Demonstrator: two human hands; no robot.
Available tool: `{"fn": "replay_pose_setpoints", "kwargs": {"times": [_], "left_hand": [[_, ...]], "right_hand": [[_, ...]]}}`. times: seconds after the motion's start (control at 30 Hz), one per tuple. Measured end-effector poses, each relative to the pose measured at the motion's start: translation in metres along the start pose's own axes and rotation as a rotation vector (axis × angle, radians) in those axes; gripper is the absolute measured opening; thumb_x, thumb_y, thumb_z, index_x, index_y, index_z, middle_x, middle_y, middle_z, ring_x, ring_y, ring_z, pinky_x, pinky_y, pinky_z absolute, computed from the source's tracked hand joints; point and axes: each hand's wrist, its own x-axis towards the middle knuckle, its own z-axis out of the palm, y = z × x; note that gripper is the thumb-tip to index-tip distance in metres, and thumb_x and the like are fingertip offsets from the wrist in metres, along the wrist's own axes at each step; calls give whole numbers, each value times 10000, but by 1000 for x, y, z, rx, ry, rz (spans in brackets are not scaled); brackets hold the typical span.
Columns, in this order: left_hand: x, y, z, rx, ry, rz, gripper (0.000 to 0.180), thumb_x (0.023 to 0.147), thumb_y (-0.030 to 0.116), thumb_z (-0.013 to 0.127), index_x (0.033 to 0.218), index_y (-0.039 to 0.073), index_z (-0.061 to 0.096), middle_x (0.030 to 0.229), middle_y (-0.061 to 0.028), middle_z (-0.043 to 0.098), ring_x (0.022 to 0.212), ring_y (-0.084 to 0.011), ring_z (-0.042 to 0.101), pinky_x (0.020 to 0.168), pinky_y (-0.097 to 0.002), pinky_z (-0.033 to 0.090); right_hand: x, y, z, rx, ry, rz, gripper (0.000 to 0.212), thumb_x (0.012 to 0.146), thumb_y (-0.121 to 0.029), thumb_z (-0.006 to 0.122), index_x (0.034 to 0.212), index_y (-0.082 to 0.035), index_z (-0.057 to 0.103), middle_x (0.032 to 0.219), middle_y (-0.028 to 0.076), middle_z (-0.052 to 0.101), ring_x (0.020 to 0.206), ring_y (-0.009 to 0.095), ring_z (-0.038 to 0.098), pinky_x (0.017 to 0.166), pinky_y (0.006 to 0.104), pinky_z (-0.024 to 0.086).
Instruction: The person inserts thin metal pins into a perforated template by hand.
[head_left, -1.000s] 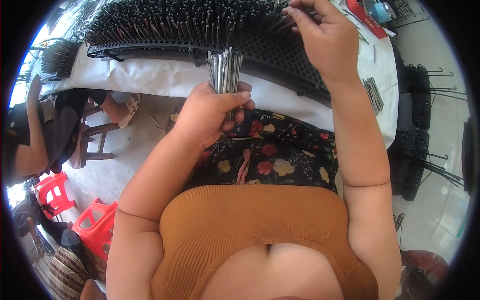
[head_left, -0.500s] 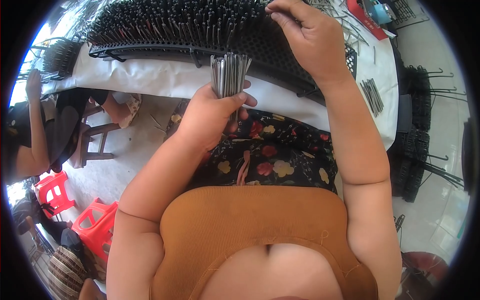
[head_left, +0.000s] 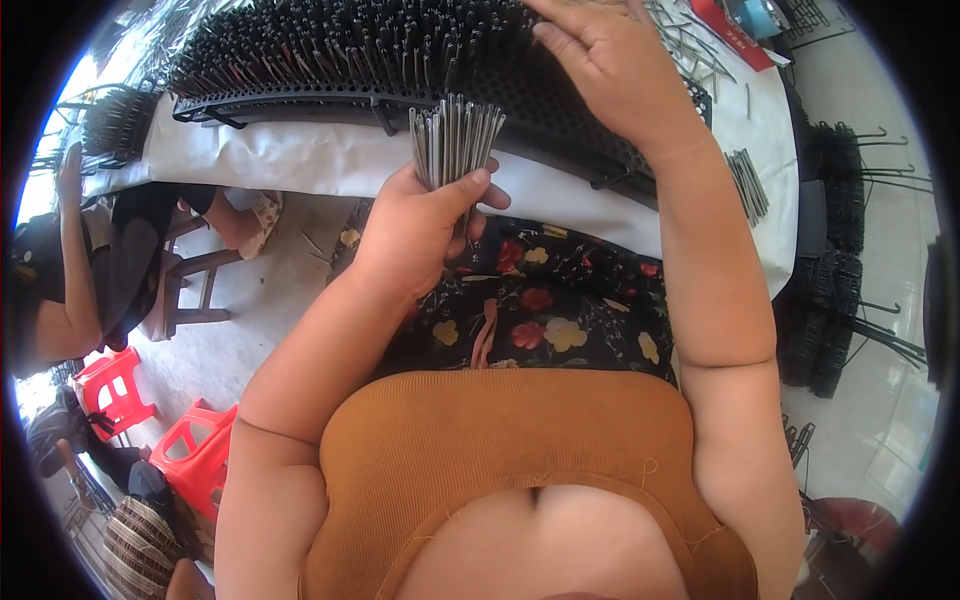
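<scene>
A: Far left?
B: A co-worker's hand (head_left: 70, 178) is raised near a small rack (head_left: 112, 128) filled with rods. Red stools (head_left: 195, 455) and a wood stool (head_left: 200, 270) are seen lower down.

A: Centre?
B: White sheet (head_left: 280, 160) is spread under the long rack (head_left: 560, 115). Its left part is packed with upright black rods (head_left: 350, 50); holes are exposed at right.

A: Left hand (head_left: 425, 220)?
B: Closed. A bundle (head_left: 455, 145) of grey metal rods is clamped between thumb and fingers, held upright, tips fanned, in front of the long rack's near edge.

A: Right hand (head_left: 620, 85)?
B: Held over the right part of the long rack, beside the black rods. Thumb and fingers are bent. Fingertips are partly cut off by the top edge; whether a rod is pinched cannot be told.

A: Further right?
B: Loose rods (head_left: 700, 50) are scattered on the sheet, then a red box (head_left: 735, 30) near the top. A small pile (head_left: 748, 187) of rods is laid nearer. Black hook racks (head_left: 835, 260) are seen at far right.
</scene>
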Motion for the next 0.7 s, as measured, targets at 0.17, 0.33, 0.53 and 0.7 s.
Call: {"fn": "replay_pose_setpoints", "kwargs": {"times": [0.17, 0.33, 0.53, 0.7], "left_hand": [[-1, 0, 0, 7, -4, -3, 243, 968, 149, 604, 1164, 7, 590, 914, -72, 655, 652, -89, 535, 442, -179, 326], [-4, 4, 7, -87, -44, 71, 194, 951, 120, 617, 1111, 11, 608, 903, -75, 660, 618, -91, 531, 448, -200, 350], [0, 10, 15, -51, -146, 56, 249, 966, 142, 606, 1176, 8, 592, 929, -83, 654, 665, -102, 533, 442, -182, 333], [13, 5, 2, -142, -113, -174, 234, 943, 120, 614, 1130, -20, 595, 970, -126, 691, 757, -158, 614, 517, -244, 433]], "right_hand": [[-9, -5, -4, 11, 236, -165, 257, 931, -116, 628, 1175, -46, 673, 1186, 153, 689, 1173, 339, 609, 1038, 455, 412], [-45, -34, 10, 887, 137, 332, 336, 889, 22, 673, 1219, -34, 645, 917, 44, 711, 820, 84, 657, 712, 202, 520], [-49, -14, 7, 1099, 205, 409, 190, 852, -26, 707, 1042, -34, 704, 877, 34, 729, 765, 73, 657, 643, 215, 515], [-37, 0, 3, 564, 568, 190, 180, 868, -10, 707, 1048, -20, 702, 938, 114, 730, 829, 192, 697, 752, 273, 532]]}}
